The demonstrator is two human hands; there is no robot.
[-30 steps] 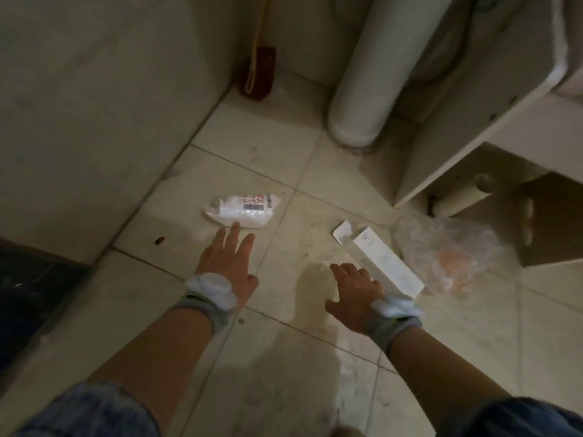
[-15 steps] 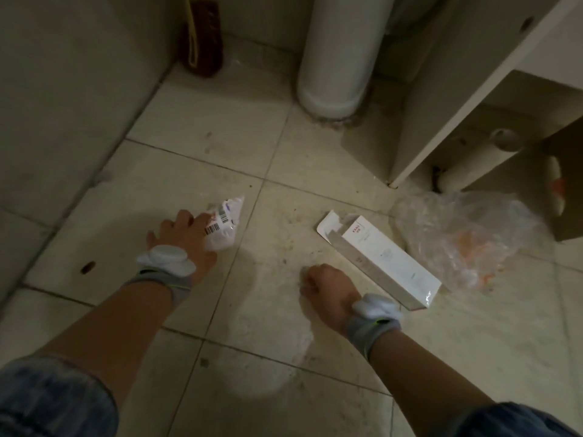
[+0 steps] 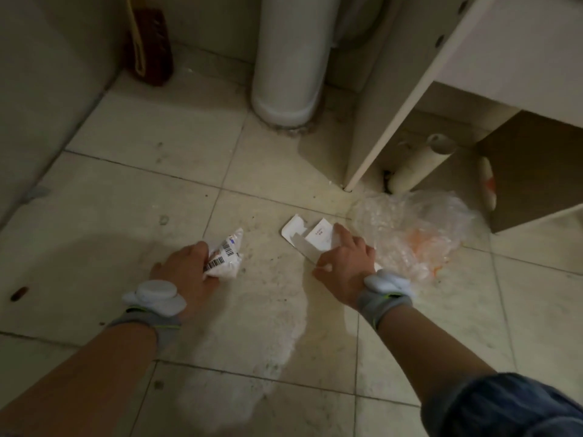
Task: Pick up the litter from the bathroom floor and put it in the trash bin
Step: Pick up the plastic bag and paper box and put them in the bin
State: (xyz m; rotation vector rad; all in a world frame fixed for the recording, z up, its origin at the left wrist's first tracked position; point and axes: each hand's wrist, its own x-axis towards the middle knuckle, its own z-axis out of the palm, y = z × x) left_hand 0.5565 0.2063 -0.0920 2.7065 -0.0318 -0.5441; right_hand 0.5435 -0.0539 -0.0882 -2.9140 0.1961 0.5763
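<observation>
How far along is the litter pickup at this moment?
Early. Nothing looks binned; no trash bin is in view. In hand: the left hand grips the crumpled white wrapper, and the right hand is closing on the flat white carton, which lies on the floor tiles. Left: the clear plastic bag beside it, untouched, then carrying everything to a bin.
</observation>
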